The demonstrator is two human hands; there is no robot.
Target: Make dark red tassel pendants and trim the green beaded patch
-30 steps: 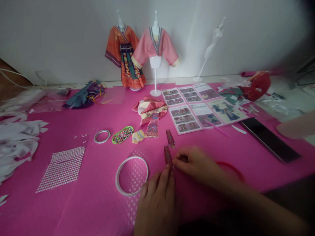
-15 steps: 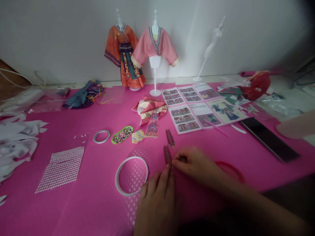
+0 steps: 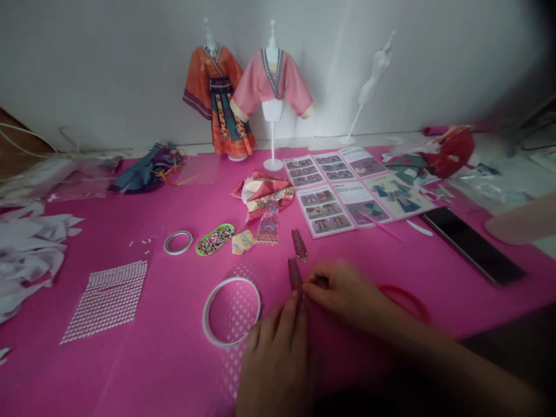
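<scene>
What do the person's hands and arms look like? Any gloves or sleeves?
The left hand and right hand are both bare, with no gloves and no rings that I can see. The right forearm shows no sleeve; the left is mostly out of view.

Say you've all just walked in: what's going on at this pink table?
A person is working with both bare hands on a small dark red strip lying on the pink table. The left hand's fingertips are at its near end; the right hand is curled beside it, its fingertips too blurred to show any grip. A second strip lies just beyond, and a white ring sits left of them.
</scene>
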